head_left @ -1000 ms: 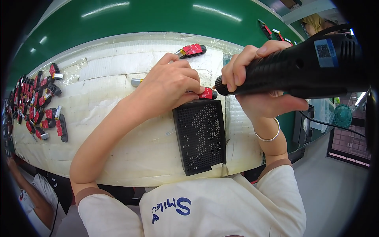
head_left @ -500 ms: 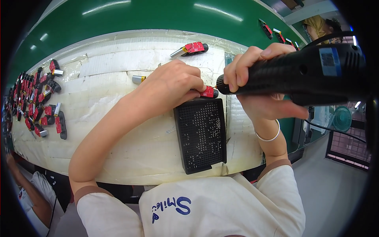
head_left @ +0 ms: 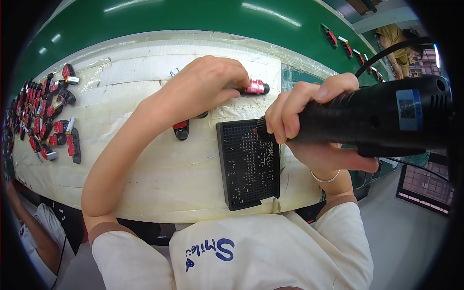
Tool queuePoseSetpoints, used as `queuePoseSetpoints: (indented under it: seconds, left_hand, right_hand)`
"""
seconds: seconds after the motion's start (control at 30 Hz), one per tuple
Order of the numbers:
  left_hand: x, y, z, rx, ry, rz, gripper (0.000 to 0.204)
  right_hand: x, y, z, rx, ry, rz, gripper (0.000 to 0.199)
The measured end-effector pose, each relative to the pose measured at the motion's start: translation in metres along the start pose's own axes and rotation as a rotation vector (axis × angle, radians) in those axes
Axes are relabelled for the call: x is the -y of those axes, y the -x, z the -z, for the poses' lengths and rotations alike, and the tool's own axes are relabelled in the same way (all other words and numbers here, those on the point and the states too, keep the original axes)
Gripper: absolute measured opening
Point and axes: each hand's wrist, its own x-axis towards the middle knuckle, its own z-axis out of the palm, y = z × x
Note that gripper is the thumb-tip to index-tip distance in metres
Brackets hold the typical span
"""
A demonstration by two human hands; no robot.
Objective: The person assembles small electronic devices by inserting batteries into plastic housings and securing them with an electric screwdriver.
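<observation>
My right hand (head_left: pixel 309 111) is wrapped round a black electric screwdriver (head_left: pixel 372 118). The screwdriver's nose is over the upper right of a black perforated tray (head_left: pixel 223 166) holding many small screws (head_left: pixel 249 164). Farther off, the fingers of my left hand (head_left: pixel 212 79) are closed on the left end of a red circuit board in a black housing (head_left: pixel 255 87); its left part is hidden by the fingers. Another red-and-black board unit (head_left: pixel 181 130) lies beside my left forearm, partly covered by it.
Many similar board units (head_left: pixel 46 113), some with silver battery-like parts, are heaped at the left of the pale taped work mat (head_left: pixel 159 179). More units (head_left: pixel 347 47) lie on the green table (head_left: pixel 203 17) at the far right. Other people are partly visible at both sides.
My left hand has let go of one unit, now by my forearm, and closed on the farther one, drawn nearer. The screwdriver has moved from the first unit to over the tray.
</observation>
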Motion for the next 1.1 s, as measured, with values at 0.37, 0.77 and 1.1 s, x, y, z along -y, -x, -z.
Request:
queuePoseSetpoints:
  seconds: [0.37, 0.77, 1.1]
  left_hand:
    - [-0.007, 0.002, -0.011, 0.083, 0.107, -0.023, 0.017]
    - [-0.005, 0.002, -0.014, 0.081, 0.150, -0.047, 0.014]
    - [-0.013, 0.003, 0.001, 0.143, 0.026, 0.026, 0.021]
  right_hand:
    - [0.002, -0.006, 0.002, 0.022, 0.019, 0.029, 0.094]
    - [-0.001, -0.010, 0.004, 0.055, 0.071, 0.043, 0.095]
    - [0.000, -0.004, -0.002, 0.049, 0.007, 0.025, 0.093]
